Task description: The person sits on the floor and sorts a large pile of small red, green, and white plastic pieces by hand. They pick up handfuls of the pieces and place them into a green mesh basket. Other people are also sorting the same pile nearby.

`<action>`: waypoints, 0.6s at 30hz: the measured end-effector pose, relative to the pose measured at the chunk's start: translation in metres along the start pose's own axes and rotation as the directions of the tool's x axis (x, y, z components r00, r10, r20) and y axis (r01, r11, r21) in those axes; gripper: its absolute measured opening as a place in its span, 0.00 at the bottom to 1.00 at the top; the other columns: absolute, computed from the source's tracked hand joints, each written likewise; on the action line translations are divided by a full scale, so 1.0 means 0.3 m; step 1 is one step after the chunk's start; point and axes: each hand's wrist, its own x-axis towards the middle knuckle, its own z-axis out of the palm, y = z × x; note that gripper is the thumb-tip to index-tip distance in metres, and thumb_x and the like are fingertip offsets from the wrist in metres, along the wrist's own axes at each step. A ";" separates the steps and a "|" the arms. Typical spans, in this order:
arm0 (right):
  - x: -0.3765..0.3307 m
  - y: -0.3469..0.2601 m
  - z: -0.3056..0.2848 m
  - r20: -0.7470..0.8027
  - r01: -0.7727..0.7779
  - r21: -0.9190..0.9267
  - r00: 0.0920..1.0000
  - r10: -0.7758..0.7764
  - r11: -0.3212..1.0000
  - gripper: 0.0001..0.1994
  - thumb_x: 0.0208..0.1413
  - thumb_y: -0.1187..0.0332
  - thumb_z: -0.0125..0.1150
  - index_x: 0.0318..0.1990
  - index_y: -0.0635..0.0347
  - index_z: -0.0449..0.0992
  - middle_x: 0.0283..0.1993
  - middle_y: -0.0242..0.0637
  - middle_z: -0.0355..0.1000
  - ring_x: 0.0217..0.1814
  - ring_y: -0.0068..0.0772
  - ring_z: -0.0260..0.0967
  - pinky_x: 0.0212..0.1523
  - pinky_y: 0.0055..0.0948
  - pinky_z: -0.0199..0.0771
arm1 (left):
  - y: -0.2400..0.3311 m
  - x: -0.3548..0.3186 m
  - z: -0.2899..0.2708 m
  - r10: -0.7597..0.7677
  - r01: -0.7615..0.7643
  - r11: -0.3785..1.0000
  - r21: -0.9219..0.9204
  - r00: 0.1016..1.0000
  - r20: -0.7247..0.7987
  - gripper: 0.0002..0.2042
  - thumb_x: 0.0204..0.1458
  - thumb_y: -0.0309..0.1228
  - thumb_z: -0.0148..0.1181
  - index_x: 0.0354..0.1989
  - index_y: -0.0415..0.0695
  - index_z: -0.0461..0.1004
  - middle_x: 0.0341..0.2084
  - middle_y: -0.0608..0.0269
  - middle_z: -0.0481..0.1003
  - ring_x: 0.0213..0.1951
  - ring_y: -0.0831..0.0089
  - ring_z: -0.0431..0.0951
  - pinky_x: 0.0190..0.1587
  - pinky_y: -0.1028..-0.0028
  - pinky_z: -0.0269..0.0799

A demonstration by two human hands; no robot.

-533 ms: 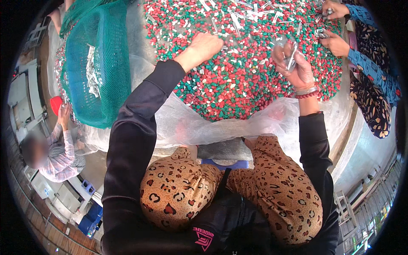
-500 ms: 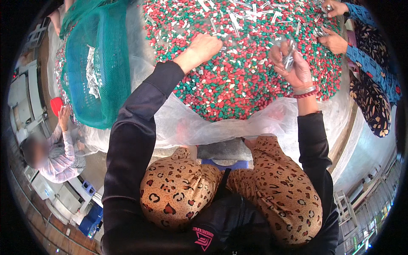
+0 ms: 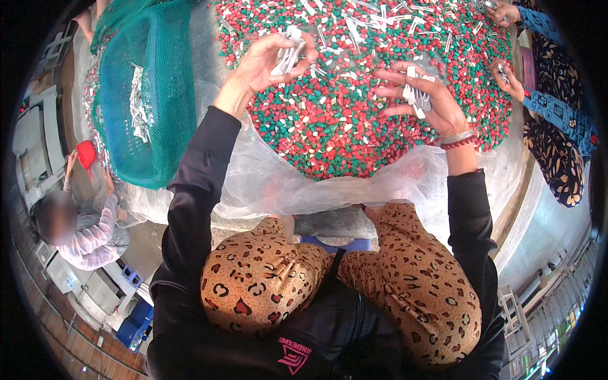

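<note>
My left hand [image 3: 259, 63] is raised over the bed of small pieces, its fingers curled round a bunch of narrow white strips [image 3: 289, 56]. To the right my right hand [image 3: 437, 104] is turned palm up with its fingers spread to the left, and several white and silver strips [image 3: 417, 94] rest across its palm and fingers. Below both hands spreads a thick layer of small red, green and white pieces [image 3: 329, 136]. More loose strips [image 3: 352, 31] lie on top of this layer at its far side. What the strips are made of I cannot tell.
At left a green mesh net [image 3: 171, 95] lines a blue basket holding a pile of strips [image 3: 137, 104]. A translucent sheet [image 3: 304, 193] edges the pieces in front of my knees. A co-worker's hands [image 3: 506, 79] work at the right; another person holds a red scoop [image 3: 85, 154] at left.
My left hand has drawn back leftward off the pieces and turned, showing its strips. My right hand has opened its fingers to the left. At left, the red scoop has tilted.
</note>
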 end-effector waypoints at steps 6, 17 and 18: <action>0.039 0.031 -0.114 -0.078 0.072 0.306 0.996 -0.050 0.949 0.20 0.52 0.71 0.48 0.52 0.67 0.56 0.56 0.55 0.56 0.57 0.53 0.56 0.51 0.51 0.65 | -0.123 0.140 -0.066 0.205 -0.036 -0.111 0.993 0.977 0.059 0.07 0.41 0.31 0.56 0.25 0.40 0.74 0.22 0.55 0.74 0.26 0.63 0.76 0.26 0.65 0.70; 0.131 0.177 -0.388 -0.417 -0.251 -0.874 0.826 -0.379 0.416 0.14 0.51 0.58 0.53 0.38 0.58 0.70 0.24 0.40 0.68 0.25 0.35 0.67 0.25 0.30 0.64 | -0.170 0.101 -0.009 0.132 0.113 -0.416 0.903 0.989 -0.063 0.13 0.45 0.41 0.56 0.29 0.42 0.73 0.18 0.55 0.73 0.27 0.56 0.75 0.30 0.60 0.70; 0.153 0.238 -0.415 -0.268 -0.238 -0.963 0.822 -0.502 0.125 0.16 0.51 0.57 0.52 0.40 0.58 0.70 0.27 0.44 0.71 0.28 0.41 0.70 0.28 0.35 0.69 | -0.144 0.089 -0.016 0.163 0.220 -0.317 0.923 0.971 -0.175 0.17 0.46 0.45 0.53 0.31 0.42 0.73 0.20 0.53 0.73 0.28 0.56 0.74 0.30 0.61 0.69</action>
